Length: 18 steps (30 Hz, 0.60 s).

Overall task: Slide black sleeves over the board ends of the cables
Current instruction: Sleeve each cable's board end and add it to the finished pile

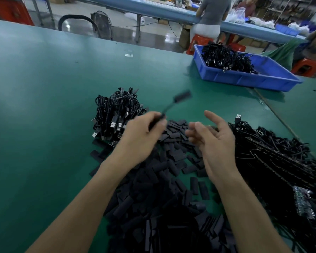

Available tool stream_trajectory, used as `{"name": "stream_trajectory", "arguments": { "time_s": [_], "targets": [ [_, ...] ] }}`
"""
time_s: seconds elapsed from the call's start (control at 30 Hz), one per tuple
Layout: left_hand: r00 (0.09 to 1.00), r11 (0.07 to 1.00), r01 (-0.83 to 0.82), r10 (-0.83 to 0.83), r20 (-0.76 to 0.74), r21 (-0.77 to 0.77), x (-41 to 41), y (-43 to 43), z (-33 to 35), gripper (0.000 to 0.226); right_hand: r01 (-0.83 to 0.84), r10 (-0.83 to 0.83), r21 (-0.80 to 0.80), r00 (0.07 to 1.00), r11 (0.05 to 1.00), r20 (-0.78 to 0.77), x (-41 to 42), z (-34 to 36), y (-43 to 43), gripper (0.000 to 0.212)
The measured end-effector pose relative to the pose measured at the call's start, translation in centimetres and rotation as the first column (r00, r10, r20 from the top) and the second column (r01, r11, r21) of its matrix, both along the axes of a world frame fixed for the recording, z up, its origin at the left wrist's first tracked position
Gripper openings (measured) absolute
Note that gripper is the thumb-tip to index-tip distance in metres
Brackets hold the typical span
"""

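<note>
My left hand (142, 136) grips a black cable (169, 107) whose far end, blurred by motion, wears a black sleeve (182, 96) and points up and to the right. My right hand (213, 141) hovers beside it, palm turned inward, fingers loosely spread and holding nothing. Beneath both hands lies a wide heap of loose black sleeves (162, 189). A pile of coiled cables with USB plugs (117, 112) sits just left of my left hand. Cables with bare board ends (274, 161) are spread out on the right.
The green table (44, 106) stretches to the left and back. A blue bin (263, 80) with several black cables stands at the back right. Beyond the table, a person sits on an orange stool at another bench.
</note>
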<state>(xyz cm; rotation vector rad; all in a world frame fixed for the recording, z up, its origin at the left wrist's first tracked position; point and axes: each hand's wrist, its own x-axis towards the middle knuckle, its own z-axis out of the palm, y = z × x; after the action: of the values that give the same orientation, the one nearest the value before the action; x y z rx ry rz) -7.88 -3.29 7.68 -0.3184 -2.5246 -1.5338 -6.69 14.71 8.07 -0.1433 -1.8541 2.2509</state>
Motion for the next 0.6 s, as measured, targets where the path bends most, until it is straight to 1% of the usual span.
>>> {"name": "stream_trajectory", "arguments": {
  "time_s": [0.07,0.13,0.2,0.27,0.33,0.4,0.47,0.53,0.6],
  "targets": [
    [0.989,0.989,-0.141,0.140,-0.045,-0.032,-0.6,-0.4,1.3,0.025,-0.043,0.032,0.122,0.995,0.992,0.092,0.1,-0.7,0.3,0.028],
    [0.972,0.967,-0.235,0.232,-0.041,-0.102,-1.8,-0.9,2.4,0.035,-0.125,0.088,0.215,0.980,0.969,0.176,0.3,-1.4,0.5,0.022],
    [0.958,0.943,-0.288,0.285,-0.043,-0.165,-3.3,-1.4,3.3,0.058,-0.189,0.132,0.262,0.966,0.946,0.222,0.7,-2.1,0.6,0.018],
    [0.949,0.925,-0.315,0.309,-0.062,-0.214,-4.6,-1.7,3.6,0.068,-0.212,0.142,0.294,0.960,0.932,0.242,0.9,-2.5,0.6,0.016],
    [0.945,0.899,-0.318,0.326,-0.025,-0.303,-5.6,-1.6,3.3,0.073,-0.212,0.122,0.366,0.960,0.906,0.254,0.9,-2.7,0.7,0.017],
    [0.939,0.833,-0.310,0.345,-0.009,-0.458,-6.2,-1.5,2.3,0.068,-0.193,0.081,0.505,0.969,0.841,0.235,1.0,-2.8,1.0,0.021],
    [0.934,0.758,-0.329,0.348,-0.078,-0.564,-6.4,-1.4,1.1,0.050,-0.139,0.031,0.626,0.983,0.767,0.179,1.1,-2.5,1.5,0.021],
    [0.911,0.702,-0.405,0.365,-0.192,-0.586,-6.5,-1.4,0.0,0.032,-0.065,-0.022,0.710,0.993,0.701,0.112,1.0,-2.0,2.1,0.018],
    [0.867,0.681,-0.497,0.412,-0.279,-0.538,-6.8,-1.5,-0.7,0.023,-0.001,-0.075,0.779,0.995,0.627,0.061,0.7,-1.4,2.9,0.013]
  ]
}}
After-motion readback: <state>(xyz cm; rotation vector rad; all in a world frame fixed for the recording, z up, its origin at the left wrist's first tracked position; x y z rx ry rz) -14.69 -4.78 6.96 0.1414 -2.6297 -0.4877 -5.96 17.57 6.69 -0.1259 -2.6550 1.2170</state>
